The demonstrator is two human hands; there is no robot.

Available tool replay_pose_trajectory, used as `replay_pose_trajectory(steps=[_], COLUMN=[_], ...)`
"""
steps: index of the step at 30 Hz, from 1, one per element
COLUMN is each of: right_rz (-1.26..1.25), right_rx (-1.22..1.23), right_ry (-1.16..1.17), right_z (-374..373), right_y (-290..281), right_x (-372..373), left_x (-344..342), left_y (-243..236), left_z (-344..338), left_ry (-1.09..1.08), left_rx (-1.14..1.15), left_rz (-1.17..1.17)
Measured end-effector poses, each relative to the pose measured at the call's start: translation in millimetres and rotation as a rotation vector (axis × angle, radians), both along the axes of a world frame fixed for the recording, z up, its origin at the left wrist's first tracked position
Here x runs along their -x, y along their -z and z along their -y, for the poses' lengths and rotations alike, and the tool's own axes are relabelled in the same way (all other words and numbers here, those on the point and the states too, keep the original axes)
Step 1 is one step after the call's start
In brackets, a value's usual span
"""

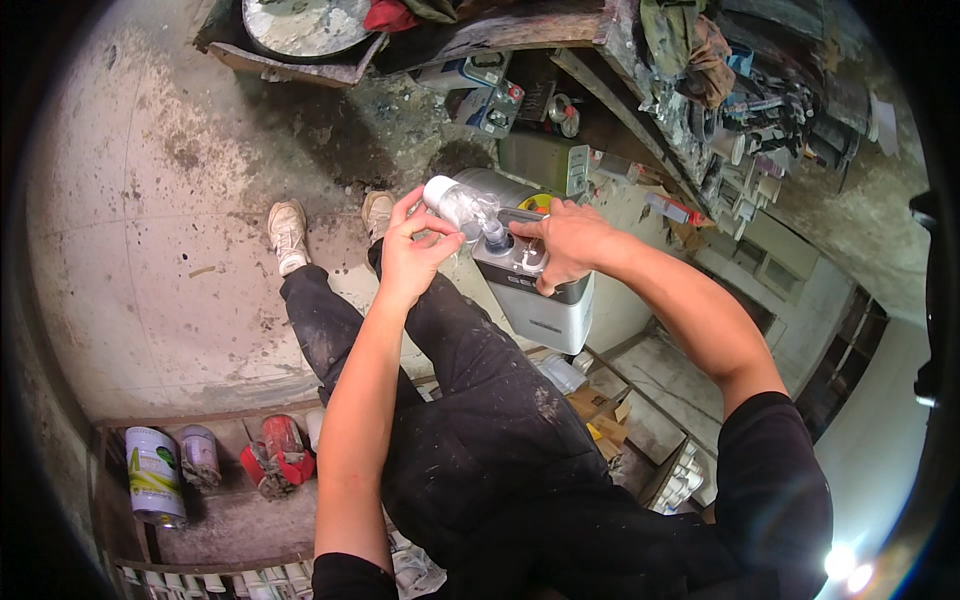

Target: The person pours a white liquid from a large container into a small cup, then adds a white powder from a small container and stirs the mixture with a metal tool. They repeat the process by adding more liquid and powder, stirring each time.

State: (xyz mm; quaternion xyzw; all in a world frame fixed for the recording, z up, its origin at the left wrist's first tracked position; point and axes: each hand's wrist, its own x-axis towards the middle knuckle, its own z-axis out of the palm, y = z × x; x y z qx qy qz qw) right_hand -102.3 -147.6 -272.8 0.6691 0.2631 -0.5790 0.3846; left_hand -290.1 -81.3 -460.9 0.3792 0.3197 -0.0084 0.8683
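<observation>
My left hand (415, 245) has its fingers closed around a clear plastic bottle (467, 206) with a white end. The bottle is tilted, its narrow end at the opening in the top of a rectangular metal can (540, 318), silver-grey with a dark band. Whether liquid is passing between them I cannot tell. My right hand (568, 245) grips the top of the can by its handle, thumb along the near side and index finger reaching toward the opening. The can leans slightly. Behind the bottle lies a grey cylindrical container (490, 182), partly hidden.
A green metal can (545, 163) stands just beyond. Further off are blue-grey cans (487, 108) under a paint-stained wooden bench (500, 35). At the lower left, a shelf (235, 545) holds a white-and-green tin (155, 475) and red containers (280, 455). My shoes (288, 235) are on the stained floor.
</observation>
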Motion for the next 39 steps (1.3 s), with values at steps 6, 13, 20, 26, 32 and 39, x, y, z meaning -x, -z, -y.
replay_pose_trajectory(steps=[6,13,20,26,32,39], right_rz=[0.012,0.089,0.350,0.685,0.938,0.864], right_rx=[-0.041,-0.312,-0.561,-0.692,-0.716,-0.928], right_ry=[0.011,0.000,0.231,0.598,0.860,0.893], right_z=[6.2,35.9,76.5,63.6,9.8,26.4], right_y=[9.0,37.7,140.3,280.9,348.3,322.1], right_x=[2.6,5.0,7.2,-5.6,-18.1,-13.6], left_x=[-1.0,-12.8,-36.0,-25.4,-18.5,-14.2], left_y=[3.2,20.6,48.2,45.6,25.9,-24.6], left_z=[-5.4,-14.6,-48.1,-83.0,-104.5,-112.5], left_ry=[-0.013,-0.089,-0.167,-0.176,-0.225,-0.227], left_rx=[0.012,0.003,0.003,0.122,0.243,0.311], left_rz=[-0.023,-0.052,-0.056,-0.063,-0.072,-0.114])
